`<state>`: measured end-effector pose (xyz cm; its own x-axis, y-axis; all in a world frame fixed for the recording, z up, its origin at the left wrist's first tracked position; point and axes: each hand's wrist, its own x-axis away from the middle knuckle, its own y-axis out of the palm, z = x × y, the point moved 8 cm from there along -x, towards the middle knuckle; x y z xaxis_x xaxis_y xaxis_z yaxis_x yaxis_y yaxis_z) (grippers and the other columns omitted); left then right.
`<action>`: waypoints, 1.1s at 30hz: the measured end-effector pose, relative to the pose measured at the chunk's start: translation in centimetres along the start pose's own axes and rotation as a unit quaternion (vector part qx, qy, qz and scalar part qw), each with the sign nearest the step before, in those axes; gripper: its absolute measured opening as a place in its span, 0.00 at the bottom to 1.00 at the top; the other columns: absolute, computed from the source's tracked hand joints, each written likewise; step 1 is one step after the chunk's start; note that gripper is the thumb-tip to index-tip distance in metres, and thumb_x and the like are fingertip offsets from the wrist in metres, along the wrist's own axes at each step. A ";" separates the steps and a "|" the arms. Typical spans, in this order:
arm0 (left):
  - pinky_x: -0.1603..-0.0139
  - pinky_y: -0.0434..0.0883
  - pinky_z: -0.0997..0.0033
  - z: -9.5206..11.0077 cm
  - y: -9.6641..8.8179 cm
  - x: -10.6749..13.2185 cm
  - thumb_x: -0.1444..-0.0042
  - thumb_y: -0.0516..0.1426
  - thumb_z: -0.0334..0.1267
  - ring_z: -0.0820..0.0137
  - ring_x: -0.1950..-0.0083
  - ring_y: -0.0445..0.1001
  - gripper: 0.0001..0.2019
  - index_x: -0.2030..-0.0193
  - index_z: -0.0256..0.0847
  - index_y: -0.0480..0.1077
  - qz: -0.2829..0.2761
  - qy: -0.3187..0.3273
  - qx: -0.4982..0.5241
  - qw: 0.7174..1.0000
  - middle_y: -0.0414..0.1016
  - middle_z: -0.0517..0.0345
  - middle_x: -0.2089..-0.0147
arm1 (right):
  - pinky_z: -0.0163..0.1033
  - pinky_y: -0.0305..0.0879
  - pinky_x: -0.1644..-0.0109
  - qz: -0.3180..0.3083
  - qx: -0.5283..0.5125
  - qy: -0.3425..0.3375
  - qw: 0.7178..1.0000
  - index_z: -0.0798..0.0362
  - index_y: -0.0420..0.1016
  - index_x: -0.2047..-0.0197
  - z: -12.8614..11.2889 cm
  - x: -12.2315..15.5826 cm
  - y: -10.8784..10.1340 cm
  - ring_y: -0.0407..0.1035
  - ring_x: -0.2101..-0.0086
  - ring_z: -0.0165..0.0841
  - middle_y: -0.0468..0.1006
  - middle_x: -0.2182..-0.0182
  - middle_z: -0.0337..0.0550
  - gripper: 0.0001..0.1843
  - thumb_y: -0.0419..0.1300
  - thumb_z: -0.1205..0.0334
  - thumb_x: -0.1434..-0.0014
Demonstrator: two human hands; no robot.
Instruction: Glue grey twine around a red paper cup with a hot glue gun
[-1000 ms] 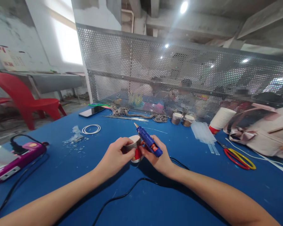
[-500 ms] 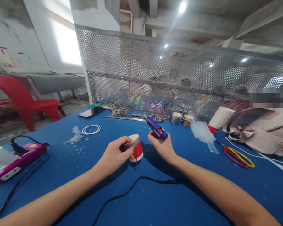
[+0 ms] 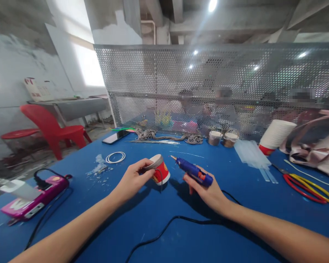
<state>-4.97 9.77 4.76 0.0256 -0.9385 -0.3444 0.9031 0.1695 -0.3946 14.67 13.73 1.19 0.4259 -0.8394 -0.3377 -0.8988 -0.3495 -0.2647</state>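
Observation:
My left hand (image 3: pixel 132 178) is closed around a small red and white paper cup (image 3: pixel 159 170), tilted on its side just above the blue table (image 3: pixel 164 226). A grey band wraps the cup near its rim. My right hand (image 3: pixel 208 190) grips a blue hot glue gun (image 3: pixel 193 171), its nozzle pointing left toward the cup with a small gap between them. The gun's black cord (image 3: pixel 164 230) runs over the table toward me.
A pink power strip (image 3: pixel 34 199) with a plug sits at the left. A phone (image 3: pixel 116 137), white ring (image 3: pixel 115 157), grey cord coils (image 3: pixel 164 136), two wrapped cups (image 3: pixel 222 138), glue sticks (image 3: pixel 252 155), stacked cups (image 3: pixel 275 136), scissors (image 3: pixel 308 182) and a bag (image 3: pixel 315 140) lie along the far side. People sit behind the mesh screen (image 3: pixel 208 84).
My right hand swung the glue gun away to the right, then brought it back down beside the cup. The view shifted left. My left hand kept hold of the cup.

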 end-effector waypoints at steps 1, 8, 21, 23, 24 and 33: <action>0.66 0.66 0.73 -0.2 0.1 0.0 0.49 0.55 0.36 0.70 0.68 0.70 0.06 0.69 0.39 0.72 0.001 -0.004 0.000 1.000 0.74 0.61 0.71 | 0.32 0.60 0.74 -0.008 0.014 -0.023 1.000 0.55 0.67 0.68 -0.4 0.4 0.2 0.62 0.79 0.26 0.68 0.78 0.36 0.13 0.59 0.53 0.42; 0.64 0.67 0.73 -0.7 0.5 0.2 0.49 0.56 0.39 0.70 0.67 0.71 0.07 0.68 0.38 0.73 -0.002 -0.015 -0.009 1.000 0.75 0.59 0.69 | 0.31 0.57 0.72 -0.053 0.067 -0.146 0.986 0.54 0.64 0.72 -2.3 2.2 2.0 0.57 0.77 0.25 0.65 0.78 0.35 0.09 0.57 0.61 0.42; 0.64 0.67 0.72 -0.6 1.0 0.6 0.53 0.55 0.35 0.69 0.67 0.70 0.09 0.66 0.38 0.74 0.000 -0.005 -0.064 0.998 0.74 0.59 0.69 | 0.31 0.55 0.73 -0.032 0.062 -0.148 0.987 0.54 0.64 0.73 -2.4 2.0 2.0 0.54 0.78 0.25 0.63 0.78 0.34 0.09 0.57 0.62 0.43; 0.63 0.68 0.71 -0.5 1.2 0.7 0.53 0.54 0.35 0.68 0.65 0.71 0.09 0.66 0.38 0.74 -0.004 -0.003 -0.060 0.998 0.75 0.58 0.67 | 0.31 0.55 0.73 -0.032 0.058 -0.155 0.986 0.54 0.64 0.73 -2.5 2.1 2.1 0.55 0.78 0.25 0.64 0.78 0.35 0.09 0.57 0.63 0.43; 0.62 0.69 0.71 -0.5 1.3 0.7 0.53 0.54 0.35 0.68 0.65 0.72 0.09 0.65 0.38 0.74 -0.005 -0.004 -0.058 0.998 0.76 0.57 0.67 | 0.31 0.56 0.73 -0.032 0.057 -0.155 0.986 0.54 0.64 0.73 -2.4 2.1 2.1 0.55 0.77 0.25 0.64 0.78 0.35 0.09 0.57 0.62 0.43; 0.54 0.70 0.65 -0.2 1.8 0.9 0.50 0.56 0.38 0.63 0.57 0.75 0.13 0.59 0.38 0.74 -0.022 -0.029 -0.047 0.998 0.79 0.53 0.59 | 0.32 0.55 0.73 0.009 0.046 -0.107 0.993 0.54 0.63 0.74 -1.5 1.9 1.1 0.52 0.78 0.25 0.60 0.79 0.33 0.12 0.56 0.58 0.41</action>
<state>-3.39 9.26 3.57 0.0136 -0.9613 -0.2753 0.8599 0.1518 -0.4874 14.29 11.09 1.64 0.4315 -0.7337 -0.5249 -0.8971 -0.2876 -0.3356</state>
